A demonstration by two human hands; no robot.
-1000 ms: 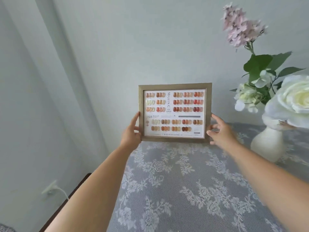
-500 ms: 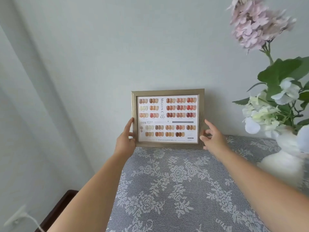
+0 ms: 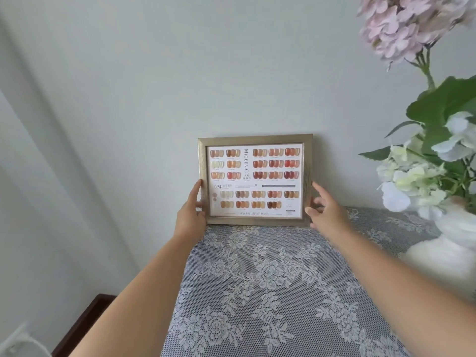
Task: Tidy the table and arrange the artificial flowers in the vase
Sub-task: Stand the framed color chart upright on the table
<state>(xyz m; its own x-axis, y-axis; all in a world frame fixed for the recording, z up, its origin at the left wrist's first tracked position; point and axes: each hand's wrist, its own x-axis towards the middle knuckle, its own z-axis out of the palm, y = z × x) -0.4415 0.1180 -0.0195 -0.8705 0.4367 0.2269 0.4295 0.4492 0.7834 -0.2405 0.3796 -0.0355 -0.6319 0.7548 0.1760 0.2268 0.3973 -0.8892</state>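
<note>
Head view: the framed nail-colour chart (image 3: pixel 255 180) stands upright at 12 o'clock against the wall, as before, on the lace-covered surface (image 3: pixel 270 292). Left hand (image 3: pixel 190 217) grips its left edge; right hand (image 3: pixel 325 211), fingers spread, has loosened, barely touching. The vase (image 3: pixel 448 256) of artificial flowers (image 3: pixel 422 173) now looms larger at 3 o'clock.

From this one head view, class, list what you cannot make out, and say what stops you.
- Vase: cut off by the right edge and blurred.
- Pink flower: cropped by the top edge.
- Frame back and any stand: hidden by its front.
- Small chart print: too small.
- Left hand fingers: behind the frame.
</note>
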